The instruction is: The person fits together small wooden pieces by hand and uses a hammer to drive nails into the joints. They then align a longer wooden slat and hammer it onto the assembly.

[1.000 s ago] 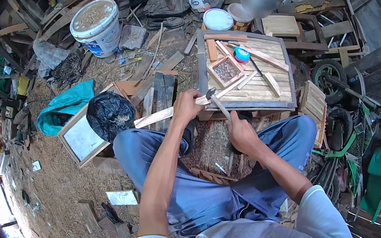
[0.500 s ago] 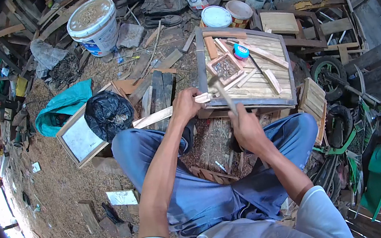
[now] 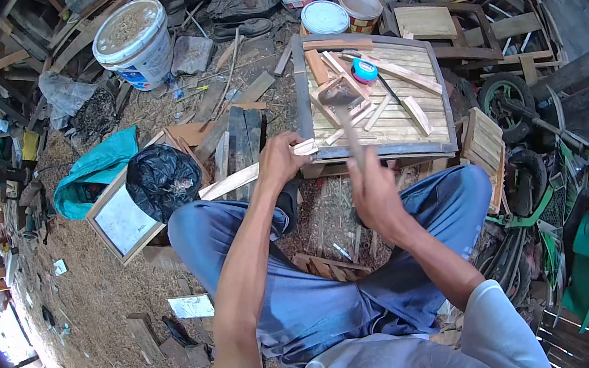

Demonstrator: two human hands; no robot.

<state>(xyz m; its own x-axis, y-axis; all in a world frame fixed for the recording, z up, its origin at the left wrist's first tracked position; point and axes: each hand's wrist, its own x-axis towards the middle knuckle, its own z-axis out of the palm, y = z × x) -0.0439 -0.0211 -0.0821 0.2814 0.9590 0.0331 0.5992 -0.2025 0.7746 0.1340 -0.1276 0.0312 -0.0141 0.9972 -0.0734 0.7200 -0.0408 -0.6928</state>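
Note:
My left hand [image 3: 279, 159] is closed on a pale wooden strip [image 3: 235, 181], whose right end rests at the near left corner of the slatted wooden table [image 3: 408, 60]. In my right hand [image 3: 376, 192] is the handle of a hammer [image 3: 351, 133], its blurred head raised over the tabletop, in front of a small wooden box frame [image 3: 355, 92]. Close by on the slats lie a blue and pink tape measure [image 3: 364, 70], a dark thin tool [image 3: 392, 91] and several loose wood pieces [image 3: 416, 117].
To the left are a black plastic bag [image 3: 161, 178], a white-panelled frame [image 3: 122, 216] and a teal sack [image 3: 98, 171]. A large white bucket [image 3: 134, 45] stands at the back left. A green motorcycle [image 3: 546, 197] is at the right.
The hammer head has risen away from the strip's end, and my right hand has shifted slightly. My left hand still holds the strip. The whole view has shifted a little.

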